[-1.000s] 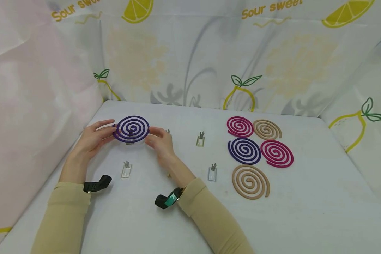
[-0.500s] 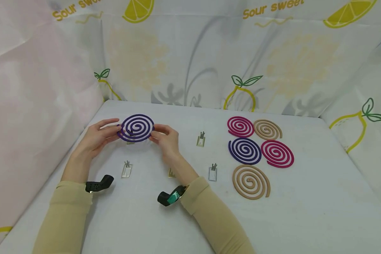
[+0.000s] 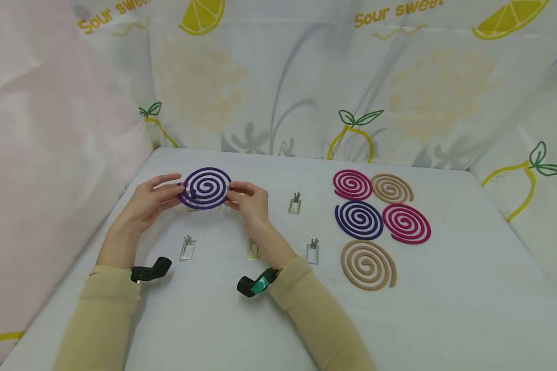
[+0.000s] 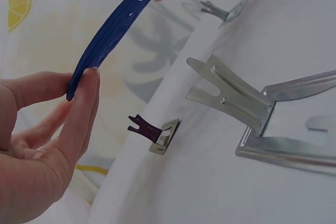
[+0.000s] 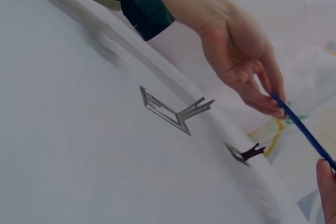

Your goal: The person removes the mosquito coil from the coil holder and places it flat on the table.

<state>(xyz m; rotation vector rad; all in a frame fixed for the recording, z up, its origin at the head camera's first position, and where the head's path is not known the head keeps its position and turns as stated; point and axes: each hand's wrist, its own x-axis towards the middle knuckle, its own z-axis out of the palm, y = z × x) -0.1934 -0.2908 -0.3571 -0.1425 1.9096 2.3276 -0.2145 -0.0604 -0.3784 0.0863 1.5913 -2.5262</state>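
A dark purple mosquito coil (image 3: 207,187) is held up off the white table, above and in front of a gold metal coil stand (image 3: 192,208) at the back left. My left hand (image 3: 143,207) pinches its left edge between thumb and fingers. At the opposite edge my right hand (image 3: 256,210) pinches it too. Seen nearly edge-on in the left wrist view, the coil (image 4: 107,38) spans between both hands. Below it there, a silver stand (image 4: 236,98) with forked upright prongs looms close, and a smaller dark-pronged stand (image 4: 165,139) sits farther off.
More stands sit on the table: front left (image 3: 187,250), front middle (image 3: 253,250), front right (image 3: 312,253) and back right (image 3: 295,205). To their right lie flat coils: pink (image 3: 352,184), tan (image 3: 392,188), purple (image 3: 359,220), another pink (image 3: 406,223), another tan (image 3: 366,264).
Both hands have shifted slightly right with the purple coil still held between them. The front middle stand has come into fuller view beside the right forearm. The flat coils have stayed put.
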